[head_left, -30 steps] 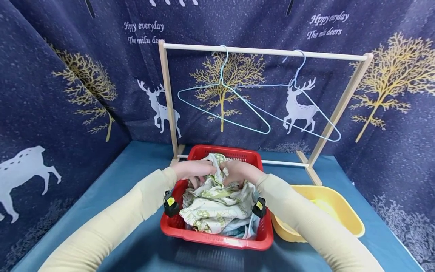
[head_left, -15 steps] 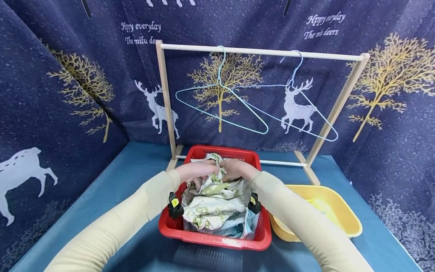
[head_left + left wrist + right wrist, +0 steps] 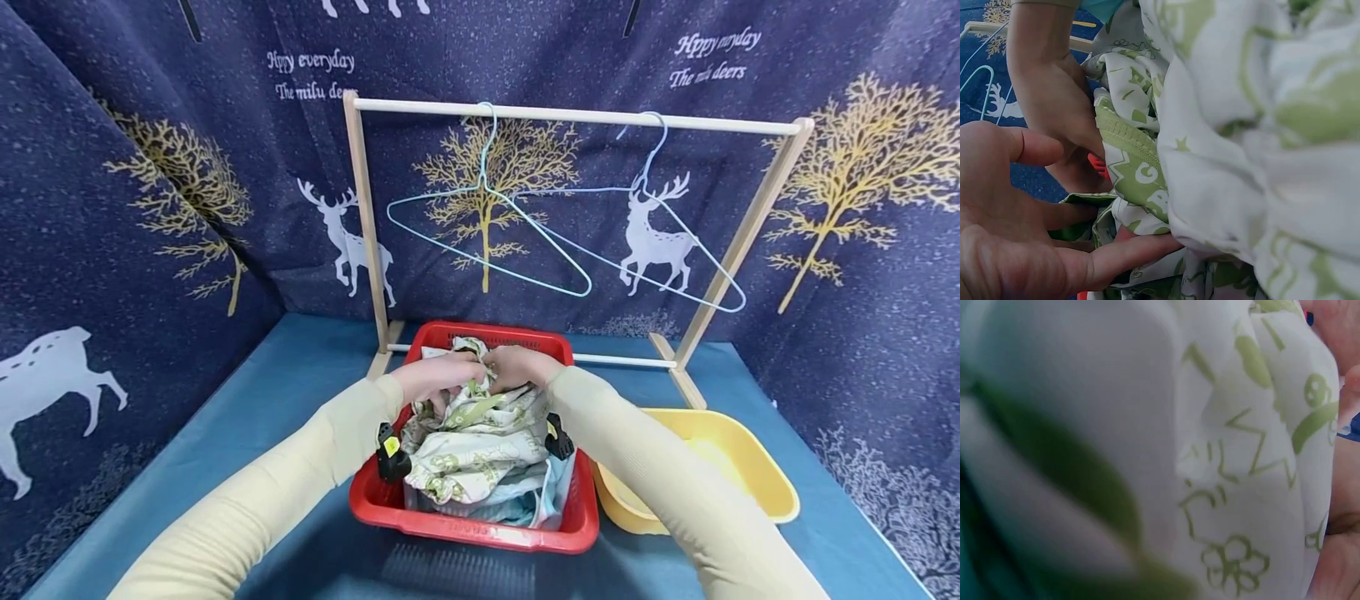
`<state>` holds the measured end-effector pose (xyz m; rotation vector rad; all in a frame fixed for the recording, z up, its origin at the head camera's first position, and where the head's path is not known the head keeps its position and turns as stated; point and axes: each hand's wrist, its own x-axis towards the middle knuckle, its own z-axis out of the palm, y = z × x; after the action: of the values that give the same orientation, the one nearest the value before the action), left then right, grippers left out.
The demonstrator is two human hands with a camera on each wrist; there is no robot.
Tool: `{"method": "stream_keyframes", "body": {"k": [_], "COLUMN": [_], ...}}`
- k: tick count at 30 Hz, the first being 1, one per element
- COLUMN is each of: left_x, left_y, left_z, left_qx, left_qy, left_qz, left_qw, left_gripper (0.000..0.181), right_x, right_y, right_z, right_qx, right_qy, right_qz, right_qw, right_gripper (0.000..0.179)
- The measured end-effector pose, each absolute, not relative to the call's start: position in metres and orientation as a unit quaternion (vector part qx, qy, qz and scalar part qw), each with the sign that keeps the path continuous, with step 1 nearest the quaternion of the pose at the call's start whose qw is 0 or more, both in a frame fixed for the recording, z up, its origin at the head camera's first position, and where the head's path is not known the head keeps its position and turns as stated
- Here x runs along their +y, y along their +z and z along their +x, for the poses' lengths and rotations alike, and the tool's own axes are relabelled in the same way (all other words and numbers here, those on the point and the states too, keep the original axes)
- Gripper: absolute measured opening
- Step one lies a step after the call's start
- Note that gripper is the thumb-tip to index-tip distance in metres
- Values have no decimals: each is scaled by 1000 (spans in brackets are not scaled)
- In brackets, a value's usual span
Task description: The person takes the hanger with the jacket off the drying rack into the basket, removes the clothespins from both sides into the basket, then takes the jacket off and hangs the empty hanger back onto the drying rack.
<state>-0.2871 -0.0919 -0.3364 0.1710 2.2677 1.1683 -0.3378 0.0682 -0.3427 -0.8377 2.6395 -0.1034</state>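
A white garment with green prints lies bunched on top of the pile in the red basket. At its far end, my left hand and right hand hold gathered fabric close together. In the left wrist view, the left fingers reach in under a green lettered band of the garment, while the thumb stands apart from the cloth. The right hand is behind it, its fingertips hidden by folds. Fabric fills most of the right wrist view and covers the right hand's grip. Light-blue cloth lies underneath.
Behind the basket stands a wooden rack with two blue wire hangers, one on the left and one on the right. A yellow basin sits to the right, partly behind the right forearm. Blue cloth covers the table.
The view has shifted slightly. Both hands have drawn a little closer together at the garment's far end. The right wrist has moved left, and more light-blue cloth shows at the basket's right.
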Motion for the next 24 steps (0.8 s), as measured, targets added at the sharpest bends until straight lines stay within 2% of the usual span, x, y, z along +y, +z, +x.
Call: {"method": "stream_keyframes", "body": {"k": [7, 24], "left_x": [-90, -86], "left_y": [-334, -338], "left_z": [-288, -295], "left_qx": [842, 829], "left_qy": [448, 485], "left_qz": [58, 10], "left_qw": [293, 277], "left_gripper": [70, 59], "right_x": [65, 58], "right_y": [-337, -334], "right_z": [-344, -352], "right_qx": [931, 932], "right_qy": [-52, -55], "right_qz": [-284, -276], "right_qw": [222, 230], "right_gripper": [30, 28]}}
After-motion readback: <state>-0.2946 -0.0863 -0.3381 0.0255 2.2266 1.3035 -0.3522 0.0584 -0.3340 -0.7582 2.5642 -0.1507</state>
